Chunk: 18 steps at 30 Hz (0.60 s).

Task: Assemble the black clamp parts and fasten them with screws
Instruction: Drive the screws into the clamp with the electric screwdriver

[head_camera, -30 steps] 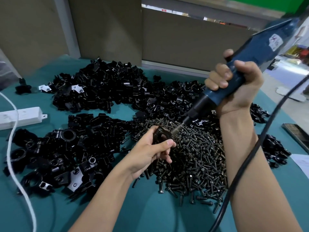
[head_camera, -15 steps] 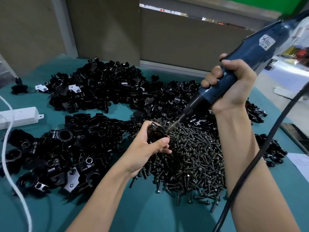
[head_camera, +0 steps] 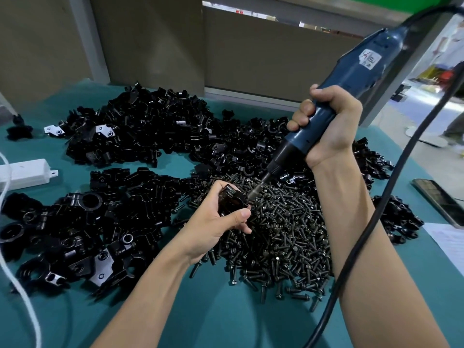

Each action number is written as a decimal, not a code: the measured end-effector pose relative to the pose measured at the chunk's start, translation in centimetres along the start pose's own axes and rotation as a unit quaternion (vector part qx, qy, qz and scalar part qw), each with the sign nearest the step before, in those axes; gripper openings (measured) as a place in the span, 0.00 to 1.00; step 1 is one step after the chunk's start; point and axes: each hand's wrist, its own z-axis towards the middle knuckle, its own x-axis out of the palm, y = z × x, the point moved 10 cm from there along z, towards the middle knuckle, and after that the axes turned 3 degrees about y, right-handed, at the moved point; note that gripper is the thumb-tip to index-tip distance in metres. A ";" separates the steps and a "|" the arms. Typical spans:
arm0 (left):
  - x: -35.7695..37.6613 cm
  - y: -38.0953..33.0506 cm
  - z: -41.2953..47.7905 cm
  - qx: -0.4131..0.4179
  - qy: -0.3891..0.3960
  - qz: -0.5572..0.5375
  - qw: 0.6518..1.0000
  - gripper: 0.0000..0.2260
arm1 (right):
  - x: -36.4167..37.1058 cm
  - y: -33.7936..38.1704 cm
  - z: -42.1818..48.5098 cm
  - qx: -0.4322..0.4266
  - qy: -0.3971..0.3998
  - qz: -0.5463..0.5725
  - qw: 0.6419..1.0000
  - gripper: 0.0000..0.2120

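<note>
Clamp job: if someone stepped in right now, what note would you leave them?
Left grip holds a black clamp over the screw pile. Right grip holds the blue electric screwdriver, bit at the clamp. Loose clamp parts lie heaped on the table behind and to the left. Done: this clamp's parts seem together. Left: drive its screw home, then work through the heaps.

Table (head_camera: 226, 317): teal cover. Far side: large heap of black clamp parts (head_camera: 140, 131), running right into the ground behind the screws. Near left: second heap of bigger clamp pieces (head_camera: 82, 229). Centre: mound of dark screws (head_camera: 283, 237), touching both heaps, a few strays at its near edge. Right of the mound: small cluster of black parts (head_camera: 396, 217). Left edge: white power strip (head_camera: 25, 169) and white cable (head_camera: 15, 277). Far left: lone black part (head_camera: 18, 126). Right edge: dark phone (head_camera: 439, 202) lying flat, sheet of paper (head_camera: 449, 242) just beside it.
</note>
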 end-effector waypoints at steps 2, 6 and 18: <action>0.0 -0.2 0.0 0.004 -0.003 -0.003 1.000 0.20 | 0.2 -0.1 0.0 0.001 0.001 -0.003 1.000 0.03; 0.0 -0.4 -0.1 0.013 -0.007 -0.002 1.000 0.19 | 0.2 0.1 0.1 -0.001 -0.003 -0.004 1.000 0.03; 0.2 -0.3 -0.2 0.010 -0.007 -0.004 1.000 0.18 | 0.1 -0.1 0.0 0.007 -0.008 -0.005 1.000 0.05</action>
